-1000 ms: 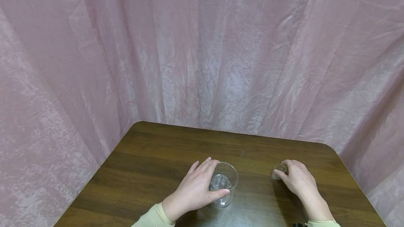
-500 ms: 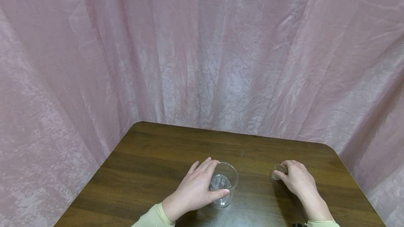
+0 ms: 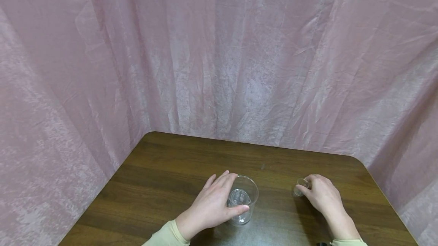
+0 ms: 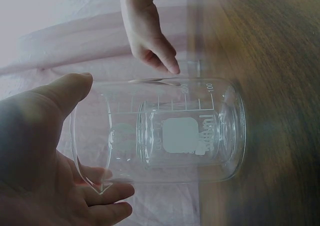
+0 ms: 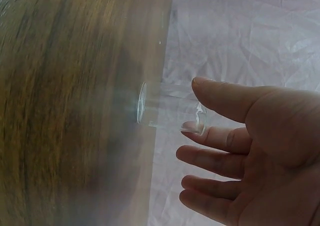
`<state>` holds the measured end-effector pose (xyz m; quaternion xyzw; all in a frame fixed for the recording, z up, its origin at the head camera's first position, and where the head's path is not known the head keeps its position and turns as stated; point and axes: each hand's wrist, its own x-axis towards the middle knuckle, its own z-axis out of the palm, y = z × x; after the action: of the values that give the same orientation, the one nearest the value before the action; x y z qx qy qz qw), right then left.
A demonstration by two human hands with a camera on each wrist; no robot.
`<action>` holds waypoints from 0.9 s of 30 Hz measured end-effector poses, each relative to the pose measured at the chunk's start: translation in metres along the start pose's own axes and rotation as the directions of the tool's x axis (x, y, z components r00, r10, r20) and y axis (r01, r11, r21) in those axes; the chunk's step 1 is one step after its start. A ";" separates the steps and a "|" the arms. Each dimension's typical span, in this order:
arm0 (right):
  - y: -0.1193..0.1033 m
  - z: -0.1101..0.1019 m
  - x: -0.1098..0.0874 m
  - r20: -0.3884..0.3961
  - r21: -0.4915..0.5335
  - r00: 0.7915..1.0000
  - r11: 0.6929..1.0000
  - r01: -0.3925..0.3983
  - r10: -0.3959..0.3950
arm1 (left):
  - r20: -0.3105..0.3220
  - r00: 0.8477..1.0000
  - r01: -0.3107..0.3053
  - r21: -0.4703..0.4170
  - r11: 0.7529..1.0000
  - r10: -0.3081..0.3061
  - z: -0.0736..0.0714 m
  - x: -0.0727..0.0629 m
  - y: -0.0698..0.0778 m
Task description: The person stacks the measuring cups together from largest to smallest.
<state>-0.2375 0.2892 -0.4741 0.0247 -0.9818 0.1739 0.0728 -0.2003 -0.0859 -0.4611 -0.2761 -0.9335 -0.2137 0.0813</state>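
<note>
A large clear glass beaker (image 3: 247, 191) with white volume marks stands upright on the brown table. My left hand (image 3: 212, 202) grips it near the rim, thumb on the near side and fingers on the far side. Inside sits a smaller glass vessel (image 4: 170, 136), nested upright. Over to the right, my right hand (image 3: 323, 192) pinches a small clear glass beaker (image 3: 302, 188) between thumb and index finger. In the right wrist view that small beaker (image 5: 172, 108) is held near its top, the other fingers extended below it. Whether its base touches the table, I cannot tell.
The wood-patterned table (image 3: 164, 158) has rounded far corners. Pink velvety curtains (image 3: 219, 67) hang behind it and along both sides. A tiny clear speck (image 3: 262, 166) lies on the tabletop beyond the large beaker.
My right hand has shifted very slightly toward me and to the left with the small beaker. The left hand and large beaker have stayed still.
</note>
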 end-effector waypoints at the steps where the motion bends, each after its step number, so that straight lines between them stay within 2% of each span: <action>1: 0.000 0.000 0.000 -0.004 0.000 1.000 1.000 0.003 -0.003 | 0.000 1.000 0.001 0.000 1.000 -0.001 0.000 0.000 0.000; 14: -0.007 -0.003 -0.004 0.005 -0.008 1.000 1.000 -0.003 0.003 | -0.014 1.000 -0.008 0.002 1.000 0.008 0.001 0.000 0.000; 27: -0.021 -0.009 -0.008 -0.027 0.001 0.999 0.999 0.039 -0.039 | -0.008 1.000 -0.007 0.005 1.000 0.007 0.001 0.000 -0.001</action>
<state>-0.2267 0.2725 -0.4600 0.0416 -0.9799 0.1733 0.0892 -0.2012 -0.0861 -0.4622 -0.2784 -0.9327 -0.2124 0.0864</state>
